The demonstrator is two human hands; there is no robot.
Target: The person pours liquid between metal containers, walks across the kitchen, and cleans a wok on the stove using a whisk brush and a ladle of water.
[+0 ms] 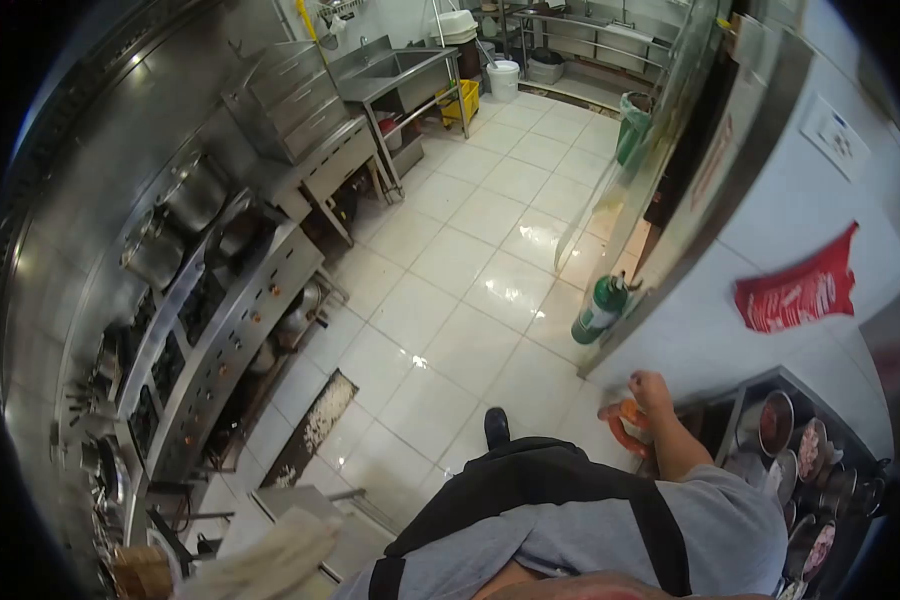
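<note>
My right hand [651, 391] is closed in a fist, low at the right, near the end of the white wall. Just below and beside it is an orange, curved item [625, 428] with a pale patch, partly covered by my forearm. Whether my fingers grip this item cannot be made out. My left hand is out of view. A blurred beige cloth [270, 555] lies over a pale surface at the lower left.
Along the left runs a stove [232, 345] with large pots [192, 190]. A dark floor drain [332, 408] holds white bits. A green extinguisher-like cylinder [600, 310] stands by the wall. Pans of food [776, 422] sit at the right. Farther off are a sink [395, 65] and a white bucket [503, 80].
</note>
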